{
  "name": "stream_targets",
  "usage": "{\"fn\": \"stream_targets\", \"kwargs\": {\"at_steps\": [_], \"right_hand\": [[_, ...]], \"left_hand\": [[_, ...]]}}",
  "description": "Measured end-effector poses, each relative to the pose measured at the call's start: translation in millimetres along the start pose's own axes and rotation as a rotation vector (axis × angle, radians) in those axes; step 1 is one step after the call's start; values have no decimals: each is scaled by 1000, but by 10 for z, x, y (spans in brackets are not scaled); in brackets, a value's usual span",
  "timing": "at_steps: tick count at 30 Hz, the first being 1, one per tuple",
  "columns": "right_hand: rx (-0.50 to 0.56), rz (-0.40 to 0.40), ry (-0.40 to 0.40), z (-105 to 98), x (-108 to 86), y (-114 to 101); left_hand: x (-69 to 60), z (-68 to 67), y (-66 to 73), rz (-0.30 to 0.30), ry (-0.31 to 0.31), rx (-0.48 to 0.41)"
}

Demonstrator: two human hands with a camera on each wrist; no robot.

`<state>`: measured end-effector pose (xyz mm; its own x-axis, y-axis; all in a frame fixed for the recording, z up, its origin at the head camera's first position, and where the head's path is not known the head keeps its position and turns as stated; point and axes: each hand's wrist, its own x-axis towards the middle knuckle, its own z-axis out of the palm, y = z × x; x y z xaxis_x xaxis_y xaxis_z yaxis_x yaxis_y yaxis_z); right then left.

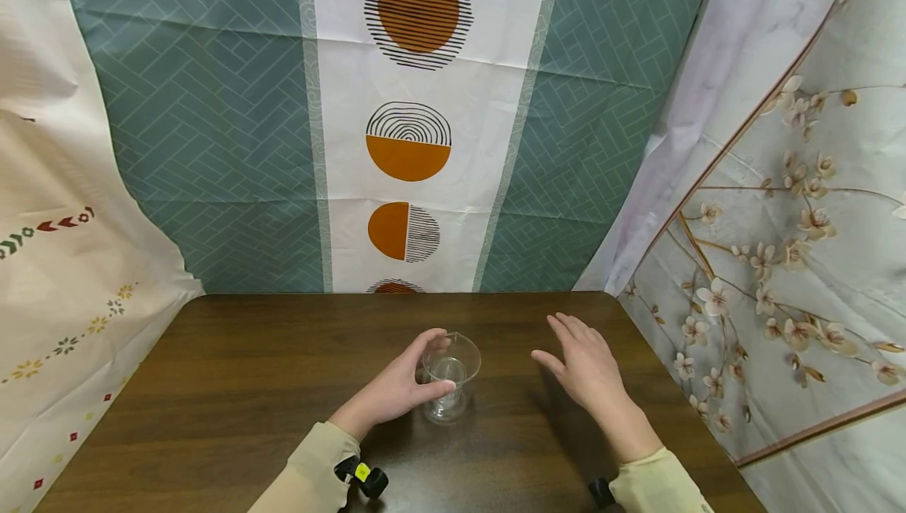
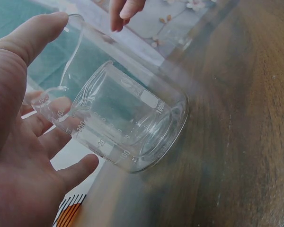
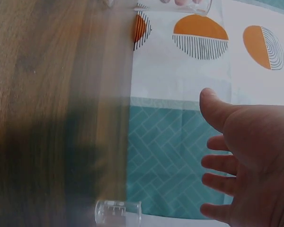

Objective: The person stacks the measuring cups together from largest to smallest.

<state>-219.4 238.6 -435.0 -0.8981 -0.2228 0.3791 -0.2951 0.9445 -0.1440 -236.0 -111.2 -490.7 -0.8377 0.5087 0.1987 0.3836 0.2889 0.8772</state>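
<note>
My left hand [image 1: 396,389] grips a clear glass beaker [image 1: 469,362] near its rim, thumb on the near side and fingers round the far side. Inside that beaker [image 2: 173,127] sits a smaller one [image 2: 116,101], marked 100 ml, seen in the left wrist view through the glass. My right hand [image 1: 589,367] is held above the table to the right, fingers extended and thumb apart, touching nothing. Another small glass beaker [image 3: 118,213] stands on the table at the bottom of the right wrist view; I cannot make it out in the head view.
The brown wooden table [image 1: 233,387] reaches back to a teal and white cloth [image 1: 248,143] with orange circle patterns. A cream patterned cloth [image 1: 64,316] hangs at the left, a flowered one [image 1: 793,261] at the right.
</note>
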Motion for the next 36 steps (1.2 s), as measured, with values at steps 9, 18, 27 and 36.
{"fn": "stream_targets", "kwargs": {"at_steps": [9,18,27,36], "right_hand": [[-3,3,11,-29,-14,70],[-10,20,6,-39,-18,130],[-14,30,-1,-49,-36,192],[-5,46,-3,-62,-54,251]], "left_hand": [[4,-2,-1,1,2,-5],[2,1,1,4,3,2],[2,5,-6,-2,6,-3],[4,0,-6,-11,1,-1]]}}
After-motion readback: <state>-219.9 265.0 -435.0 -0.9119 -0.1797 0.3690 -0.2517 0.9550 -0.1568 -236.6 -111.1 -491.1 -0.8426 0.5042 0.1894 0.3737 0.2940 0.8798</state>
